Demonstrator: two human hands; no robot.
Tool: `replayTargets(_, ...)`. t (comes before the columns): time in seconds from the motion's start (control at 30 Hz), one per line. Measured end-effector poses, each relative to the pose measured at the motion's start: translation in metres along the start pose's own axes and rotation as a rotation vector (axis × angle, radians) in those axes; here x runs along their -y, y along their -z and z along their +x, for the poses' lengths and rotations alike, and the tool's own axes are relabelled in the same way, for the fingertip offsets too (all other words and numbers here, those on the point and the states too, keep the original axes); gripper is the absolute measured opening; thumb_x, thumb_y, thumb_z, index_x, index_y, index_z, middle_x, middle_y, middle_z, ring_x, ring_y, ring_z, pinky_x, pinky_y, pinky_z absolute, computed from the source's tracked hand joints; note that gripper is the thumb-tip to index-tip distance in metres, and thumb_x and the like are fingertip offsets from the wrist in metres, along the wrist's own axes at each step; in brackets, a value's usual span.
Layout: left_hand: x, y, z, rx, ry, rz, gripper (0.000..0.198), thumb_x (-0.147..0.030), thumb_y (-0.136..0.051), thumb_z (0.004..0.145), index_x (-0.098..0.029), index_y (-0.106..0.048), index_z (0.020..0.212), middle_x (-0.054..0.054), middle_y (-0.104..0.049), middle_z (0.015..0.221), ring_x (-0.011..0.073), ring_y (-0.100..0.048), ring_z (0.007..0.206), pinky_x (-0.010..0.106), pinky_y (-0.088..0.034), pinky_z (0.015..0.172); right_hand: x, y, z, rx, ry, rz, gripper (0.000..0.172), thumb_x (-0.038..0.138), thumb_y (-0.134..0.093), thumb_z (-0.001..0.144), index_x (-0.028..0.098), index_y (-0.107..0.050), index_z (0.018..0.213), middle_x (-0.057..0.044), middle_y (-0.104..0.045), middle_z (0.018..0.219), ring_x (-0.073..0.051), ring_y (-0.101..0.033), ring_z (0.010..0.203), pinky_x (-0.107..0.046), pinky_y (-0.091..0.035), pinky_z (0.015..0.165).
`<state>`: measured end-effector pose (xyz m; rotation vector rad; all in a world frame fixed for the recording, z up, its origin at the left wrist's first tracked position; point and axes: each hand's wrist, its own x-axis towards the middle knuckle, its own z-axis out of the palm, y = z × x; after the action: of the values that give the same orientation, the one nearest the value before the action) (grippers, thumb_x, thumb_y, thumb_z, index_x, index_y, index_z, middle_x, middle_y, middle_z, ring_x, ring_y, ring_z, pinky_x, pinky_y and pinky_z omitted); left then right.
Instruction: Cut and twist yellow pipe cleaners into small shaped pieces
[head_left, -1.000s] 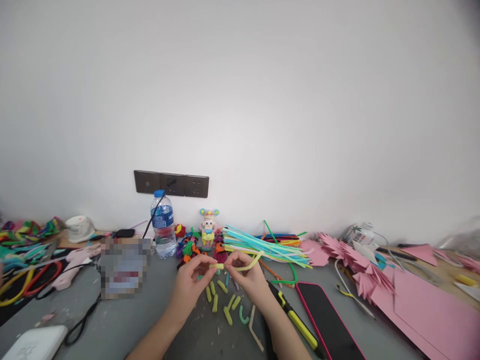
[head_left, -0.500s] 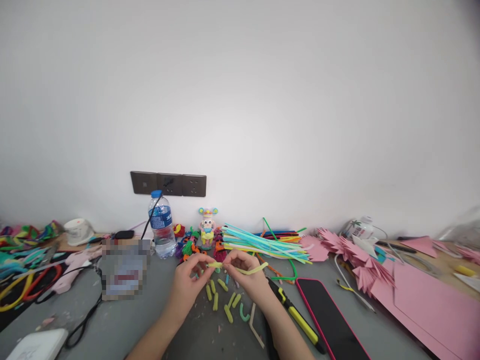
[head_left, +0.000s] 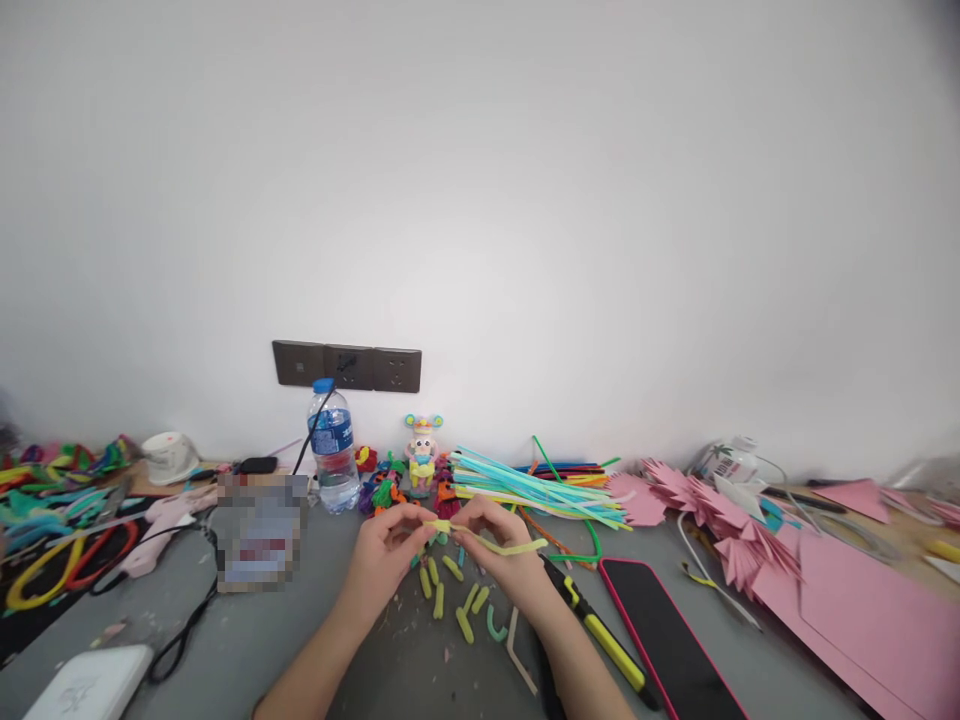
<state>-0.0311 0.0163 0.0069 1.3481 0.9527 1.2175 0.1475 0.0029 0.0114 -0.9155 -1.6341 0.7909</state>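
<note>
Between my fingertips is a yellow pipe cleaner (head_left: 517, 548), its loose tail sticking out to the right past my right hand. My left hand (head_left: 394, 545) pinches its left part with thumb and forefinger. Close beside it, my right hand (head_left: 491, 535) pinches the same pipe cleaner. Below the hands, several short folded yellow pipe cleaner pieces (head_left: 464, 626) lie on the grey table (head_left: 405, 670). A curved mint-green piece (head_left: 495, 624) and a bent beige piece (head_left: 517, 655) lie near my right forearm.
A bundle of light-blue pipe cleaners (head_left: 540, 485), a toy figure (head_left: 423, 455) and a water bottle (head_left: 332, 450) stand or lie by the wall. Right of my arm are a yellow-black utility knife (head_left: 611, 645), a phone (head_left: 667, 635) and pink paper (head_left: 862, 610). A pink glue gun (head_left: 157, 530) lies left.
The whole view has shifted slightly, so things appear a little further right. My hands keep pinching the yellow pipe cleaner, with the fingertips a little closer together.
</note>
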Motion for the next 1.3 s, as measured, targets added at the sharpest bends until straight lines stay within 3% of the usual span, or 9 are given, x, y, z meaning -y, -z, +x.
replayTargets(0.2,-0.007,-0.001,0.000,-0.020,0.005,0.006,0.030,-0.044,-0.076,0.063,-0.016,-0.071,0.071,0.001,-0.065,0.060,0.0133,-0.055,0.052,0.021,-0.042,0.047,0.003,0.001,0.000,-0.021,0.129,-0.115,0.010,0.024,-0.061,0.086,0.020,-0.066,0.077,-0.004,-0.062,0.072,-0.017,-0.054,0.065,-0.028,-0.042,0.059)
replayTargets(0.4,-0.014,-0.004,-0.002,-0.026,0.069,-0.032,0.030,-0.044,-0.078,0.060,-0.016,-0.072,0.071,0.001,-0.064,0.057,0.0127,-0.054,0.052,0.020,-0.040,0.047,0.005,0.003,-0.001,0.009,0.154,-0.168,0.013,0.021,-0.056,0.088,0.021,-0.066,0.079,-0.004,-0.062,0.074,-0.018,-0.055,0.068,-0.030,-0.042,0.064)
replayTargets(0.6,-0.009,-0.004,-0.003,0.018,0.148,-0.091,0.035,-0.048,-0.077,0.062,-0.016,-0.069,0.074,-0.006,-0.053,0.048,0.0039,-0.032,0.032,0.019,-0.024,0.035,0.011,0.006,-0.001,0.061,0.147,-0.179,0.015,0.021,-0.053,0.091,0.021,-0.064,0.081,-0.005,-0.062,0.077,-0.019,-0.055,0.072,-0.030,-0.041,0.067)
replayTargets(0.8,0.000,0.000,-0.001,0.068,0.159,-0.090,0.037,-0.049,-0.076,0.066,-0.015,-0.070,0.079,-0.004,-0.056,0.055,0.0015,-0.029,0.032,0.017,-0.022,0.033,0.015,0.008,-0.002,0.132,0.127,-0.150,0.016,0.023,-0.052,0.092,0.021,-0.064,0.082,-0.004,-0.059,0.078,-0.019,-0.053,0.074,-0.029,-0.041,0.067)
replayTargets(0.9,0.002,0.001,0.000,0.107,0.184,-0.135,0.033,-0.044,-0.076,0.069,-0.015,-0.071,0.083,-0.003,-0.057,0.058,0.0039,-0.038,0.039,0.016,-0.029,0.036,0.017,0.008,-0.002,0.153,0.105,-0.126,0.017,0.025,-0.052,0.092,0.021,-0.064,0.082,-0.003,-0.057,0.076,-0.018,-0.052,0.072,-0.028,-0.040,0.065)
replayTargets(1.03,0.002,0.001,-0.001,0.136,0.226,-0.351,0.025,-0.037,-0.078,0.070,-0.017,-0.072,0.084,0.001,-0.062,0.076,0.0104,-0.055,0.067,0.019,-0.048,0.061,0.017,0.006,-0.001,0.142,0.091,-0.099,0.013,0.022,-0.056,0.090,0.020,-0.064,0.080,-0.003,-0.057,0.076,-0.017,-0.052,0.072,-0.027,-0.040,0.063)
replayTargets(1.3,0.004,0.000,0.001,0.072,0.388,-0.539,0.038,-0.033,-0.086,0.061,-0.017,-0.073,0.094,0.001,-0.065,0.078,0.0093,-0.058,0.067,0.021,-0.051,0.065,0.012,-0.005,-0.001,0.131,0.114,-0.105,0.012,0.018,-0.056,0.088,0.020,-0.062,0.078,-0.001,-0.056,0.073,-0.016,-0.051,0.069,-0.026,-0.039,0.062)
